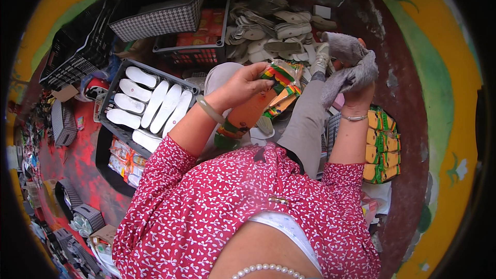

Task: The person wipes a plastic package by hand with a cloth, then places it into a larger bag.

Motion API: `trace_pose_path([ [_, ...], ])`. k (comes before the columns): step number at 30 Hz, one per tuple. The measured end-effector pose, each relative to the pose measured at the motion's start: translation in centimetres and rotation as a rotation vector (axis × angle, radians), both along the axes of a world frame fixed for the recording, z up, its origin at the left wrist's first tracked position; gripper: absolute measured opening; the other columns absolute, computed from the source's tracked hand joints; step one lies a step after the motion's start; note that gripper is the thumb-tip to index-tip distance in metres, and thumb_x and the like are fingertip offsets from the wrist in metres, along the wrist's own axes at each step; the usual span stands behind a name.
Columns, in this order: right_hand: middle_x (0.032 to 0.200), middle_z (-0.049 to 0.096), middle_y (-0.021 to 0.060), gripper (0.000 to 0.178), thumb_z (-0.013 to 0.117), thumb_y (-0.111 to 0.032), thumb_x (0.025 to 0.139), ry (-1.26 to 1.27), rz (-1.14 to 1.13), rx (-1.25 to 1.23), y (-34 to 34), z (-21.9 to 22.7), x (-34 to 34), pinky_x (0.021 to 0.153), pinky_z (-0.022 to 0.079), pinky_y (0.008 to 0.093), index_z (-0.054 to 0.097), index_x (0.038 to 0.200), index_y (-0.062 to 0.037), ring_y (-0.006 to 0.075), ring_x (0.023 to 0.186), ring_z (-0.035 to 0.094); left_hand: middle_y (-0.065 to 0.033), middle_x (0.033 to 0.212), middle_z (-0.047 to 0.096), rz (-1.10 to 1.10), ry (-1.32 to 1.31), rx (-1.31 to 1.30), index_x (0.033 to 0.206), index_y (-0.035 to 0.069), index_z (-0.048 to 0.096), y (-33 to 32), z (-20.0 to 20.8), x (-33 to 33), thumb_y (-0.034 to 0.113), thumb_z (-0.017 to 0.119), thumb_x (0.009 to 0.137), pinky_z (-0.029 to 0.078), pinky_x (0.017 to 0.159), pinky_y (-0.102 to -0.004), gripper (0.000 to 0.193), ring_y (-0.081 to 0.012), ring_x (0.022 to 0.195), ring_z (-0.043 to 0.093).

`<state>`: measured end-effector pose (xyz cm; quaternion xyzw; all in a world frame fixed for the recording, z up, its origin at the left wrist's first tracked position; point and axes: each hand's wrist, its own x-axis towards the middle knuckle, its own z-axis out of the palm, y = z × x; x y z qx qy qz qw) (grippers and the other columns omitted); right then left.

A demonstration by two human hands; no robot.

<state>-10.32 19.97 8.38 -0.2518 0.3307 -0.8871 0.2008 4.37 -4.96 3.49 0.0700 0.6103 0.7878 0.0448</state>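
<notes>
My left hand (247,87) is closed, thumb and fingers pinching the edge of a clear plastic packet (285,83) with yellow, green and red printing. Beneath that hand, an orange insole-shaped package (246,116) with a green end lies on my lap. At the right my right hand (361,95) is raised, gripping a grey fuzzy cloth (352,76). The cloth folds around the fingers and hides most of them. Past my outstretched leg (306,119), a pile of grey and white insoles (292,30) lies against the wall.
Left of my knee, a dark crate (120,126) holds several white insoles. Behind it stand a houndstooth basket (163,20) and a black crate (191,56) of red packets. A stack of yellow and green packages (382,147) sits by my right arm. Boxes and bundles line the far left.
</notes>
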Motion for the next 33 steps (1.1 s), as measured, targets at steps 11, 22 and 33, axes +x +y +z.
trace_pose_path([
  [11,0.083,0.065,0.0105,0.028,0.067,-0.028,0.078,1.014,-0.296,0.838,-6.2,-0.7,7.8,0.067,0.048,0.03,0.064,0.094,-0.0054,0.0237,0.075,0.063,-0.0091,0.085,0.063,-0.17,0.121,-0.599,0.099,-0.002,0.058,2.0,3.0,-0.4,0.01,0.062,0.081,0.047,0.068,-0.0285,0.022,-0.0124,0.077,0.058],
  [22,0.05,0.048,0.0095,0.039,0.064,-0.032,0.081,1.058,-0.712,1.107,-6.7,-2.3,8.2,0.046,0.039,0.0378,0.049,0.057,-0.0054,0.0307,0.048,0.05,-0.0028,0.078,0.062,-0.127,0.03,-0.574,0.095,-0.002,0.061,2.4,1.2,-0.1,0.014,0.064,0.083,0.046,0.066,-0.0246,0.02,-0.0055,0.074,0.053],
  [33,0.092,0.062,0.0144,0.06,0.042,-0.056,0.088,-0.331,-0.146,0.338,-0.2,-3.8,0.4,0.053,0.047,0.0301,0.057,0.099,0.0011,0.02,0.063,0.057,-0.0034,0.091,0.062,0.036,-0.1,0.202,0.104,-0.002,0.058,-1.1,1.1,0.6,0.009,0.059,0.085,0.046,0.078,-0.0229,0.022,-0.0096,0.083,0.059],
])
